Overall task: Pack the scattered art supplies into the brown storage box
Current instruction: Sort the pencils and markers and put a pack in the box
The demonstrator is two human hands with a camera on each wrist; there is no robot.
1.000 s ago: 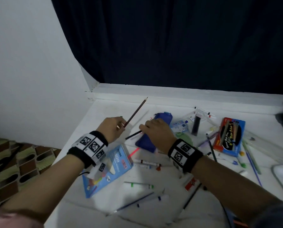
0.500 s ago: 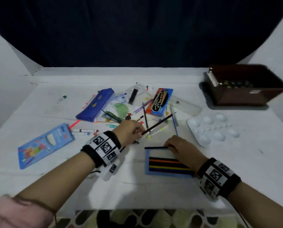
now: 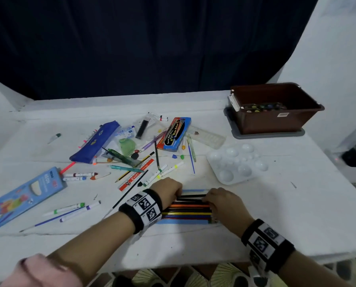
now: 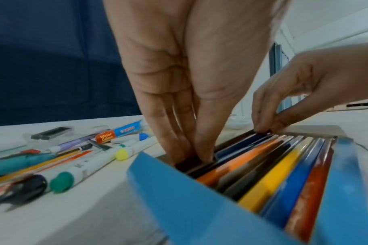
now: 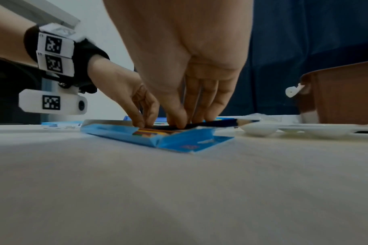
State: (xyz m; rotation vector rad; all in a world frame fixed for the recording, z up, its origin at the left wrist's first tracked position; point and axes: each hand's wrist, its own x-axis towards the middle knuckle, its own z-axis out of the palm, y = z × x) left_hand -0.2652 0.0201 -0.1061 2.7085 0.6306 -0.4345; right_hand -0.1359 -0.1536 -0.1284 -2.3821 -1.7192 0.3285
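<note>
An open blue pencil box with several coloured pencils lies flat at the table's front. My left hand pinches the left end of a dark pencil at the box's far row. My right hand pinches the same pencil near its other end. In the left wrist view my thumb and fingers close on the pencil's butt inside the box. The right wrist view has the pencil's sharpened tip sticking out past the box. The brown storage box stands at the back right.
A white paint palette lies between the pencil box and the brown box. Markers, pens, brushes, a blue pouch, a water colour pack and a blue booklet are strewn across the left and middle. The table's front edge is close to my wrists.
My left hand has brought the dark pencil down from above the table into the pencil box. My right hand has shifted onto that pencil. The view swung from the left side to the middle.
</note>
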